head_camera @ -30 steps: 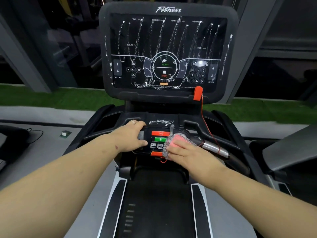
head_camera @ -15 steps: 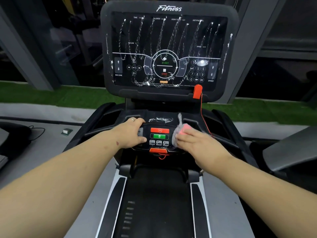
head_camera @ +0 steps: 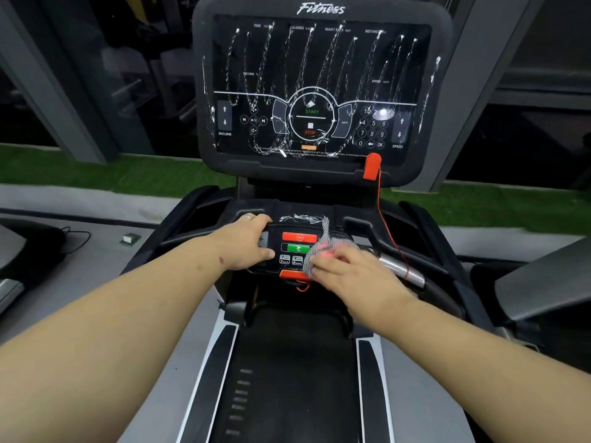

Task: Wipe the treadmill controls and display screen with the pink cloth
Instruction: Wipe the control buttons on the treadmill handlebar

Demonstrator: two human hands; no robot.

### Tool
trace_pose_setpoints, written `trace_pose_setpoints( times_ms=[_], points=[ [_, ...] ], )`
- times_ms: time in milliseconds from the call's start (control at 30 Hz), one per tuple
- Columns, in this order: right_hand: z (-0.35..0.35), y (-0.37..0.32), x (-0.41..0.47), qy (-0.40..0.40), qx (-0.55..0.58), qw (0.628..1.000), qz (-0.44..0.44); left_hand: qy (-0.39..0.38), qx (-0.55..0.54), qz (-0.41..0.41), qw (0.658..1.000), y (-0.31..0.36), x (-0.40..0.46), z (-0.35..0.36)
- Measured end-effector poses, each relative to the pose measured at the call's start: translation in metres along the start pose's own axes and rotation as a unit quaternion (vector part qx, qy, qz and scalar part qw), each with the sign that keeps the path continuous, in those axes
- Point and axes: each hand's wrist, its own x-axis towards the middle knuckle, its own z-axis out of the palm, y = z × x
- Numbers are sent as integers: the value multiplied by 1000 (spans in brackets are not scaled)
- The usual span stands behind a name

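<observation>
The right hand (head_camera: pixel 351 270) presses a bunched pink and grey cloth (head_camera: pixel 323 251) on the buttons (head_camera: pixel 295 251) mid frame. The left hand (head_camera: pixel 246 243) grips the panel's edge. White streaks cover the screen (head_camera: pixel 319 87).

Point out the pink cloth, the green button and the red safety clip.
pink cloth (head_camera: pixel 319 247): head view, on its grey mesh.
green button (head_camera: pixel 298 248): head view, its middle.
red safety clip (head_camera: pixel 372 166): head view, its body.
</observation>
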Motion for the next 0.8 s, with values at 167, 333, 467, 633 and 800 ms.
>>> trace_pose_setpoints(
  times_ms=[167,333,467,633,800],
  points=[
    [-1,22,-7,20,8,1000,-19,2,2,1,1000,-1,2,-1],
    [12,-8,13,-3,3,1000,-12,5,8,0,1000,-1,2,2],
    [7,2,1,14,16,999,-35,1,7,4,1000,-2,3,2],
    [18,-5,16,12,18,1000,1,0,9,4,1000,-2,3,3],
    [11,-16,20,33,41,997,-49,-2,19,7,1000,-4,4,3]
  ],
)
